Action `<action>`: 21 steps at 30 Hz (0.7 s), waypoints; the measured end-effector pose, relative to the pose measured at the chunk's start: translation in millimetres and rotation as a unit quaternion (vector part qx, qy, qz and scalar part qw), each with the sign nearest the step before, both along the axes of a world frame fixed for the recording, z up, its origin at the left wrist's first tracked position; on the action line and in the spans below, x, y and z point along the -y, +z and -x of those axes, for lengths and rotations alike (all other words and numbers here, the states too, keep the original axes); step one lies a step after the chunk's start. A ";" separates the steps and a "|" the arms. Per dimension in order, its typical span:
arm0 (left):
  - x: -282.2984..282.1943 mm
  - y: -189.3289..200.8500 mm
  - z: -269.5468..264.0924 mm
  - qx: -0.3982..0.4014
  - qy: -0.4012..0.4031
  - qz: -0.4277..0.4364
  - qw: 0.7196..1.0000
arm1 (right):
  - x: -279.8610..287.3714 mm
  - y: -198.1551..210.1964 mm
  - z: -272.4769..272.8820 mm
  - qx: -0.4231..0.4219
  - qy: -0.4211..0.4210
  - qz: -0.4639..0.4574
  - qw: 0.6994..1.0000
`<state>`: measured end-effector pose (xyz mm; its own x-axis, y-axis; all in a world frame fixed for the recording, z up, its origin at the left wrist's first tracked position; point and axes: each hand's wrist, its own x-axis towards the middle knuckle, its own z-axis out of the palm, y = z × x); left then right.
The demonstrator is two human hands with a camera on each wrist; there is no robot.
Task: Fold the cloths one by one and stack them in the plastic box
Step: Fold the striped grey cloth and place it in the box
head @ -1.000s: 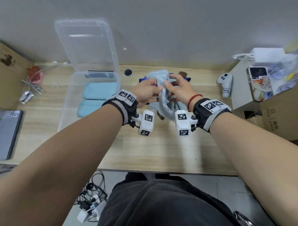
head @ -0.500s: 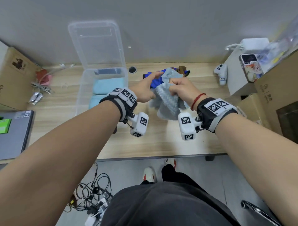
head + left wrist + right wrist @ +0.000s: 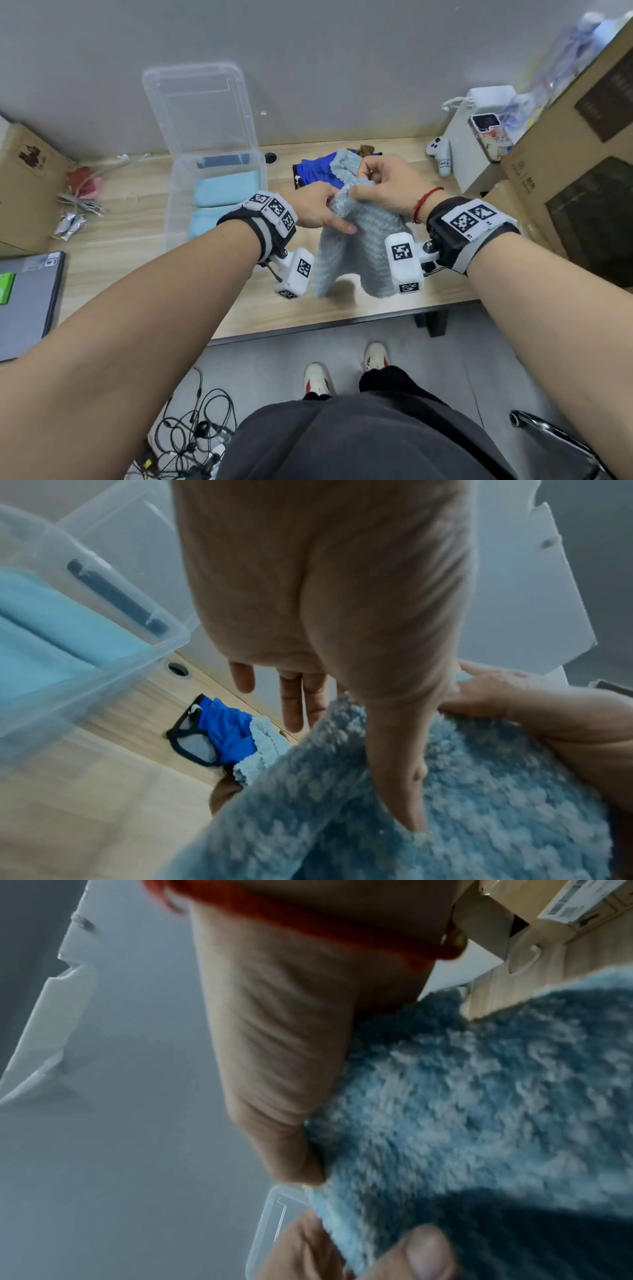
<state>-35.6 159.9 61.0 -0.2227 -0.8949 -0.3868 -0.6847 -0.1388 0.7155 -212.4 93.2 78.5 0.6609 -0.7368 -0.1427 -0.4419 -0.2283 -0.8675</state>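
Observation:
I hold a fluffy light-blue cloth (image 3: 363, 250) in the air above the wooden table (image 3: 137, 274), and it hangs down in two folds. My left hand (image 3: 318, 209) pinches its top edge, thumb pressed on the pile (image 3: 404, 791). My right hand (image 3: 383, 185) grips the same edge just to the right, fingers curled. The cloth (image 3: 479, 1110) fills the right wrist view. Left of the hands stands the clear plastic box (image 3: 171, 205) with folded light-blue cloths (image 3: 226, 186) inside. A crumpled blue cloth (image 3: 318, 171) and a brown one (image 3: 365, 149) lie behind the hands.
The box lid (image 3: 198, 106) leans on the wall behind the box. Cardboard boxes stand at the right (image 3: 565, 192) and left (image 3: 24, 178). A laptop (image 3: 27, 298) lies front left, a white controller (image 3: 442, 154) and a phone (image 3: 488, 135) at the back right. Cables (image 3: 191, 442) lie on the floor.
Both hands have drawn the fluffy cloth off the pile toward me and regripped its top edge; it now hangs longer. The view has pulled back from the table.

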 end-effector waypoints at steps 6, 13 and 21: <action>-3.9 5.8 -18.9 0.033 0.059 0.047 0.997 | 8.4 5.4 20.4 -0.219 0.074 0.087 0.969; -3.7 20.2 -16.8 0.051 0.058 0.059 0.995 | 21.1 -5.7 40.5 -0.281 0.084 0.093 0.951; 1.2 21.9 -31.6 0.114 0.059 0.029 0.991 | 38.1 -1.2 50.0 -0.113 -0.031 0.023 0.993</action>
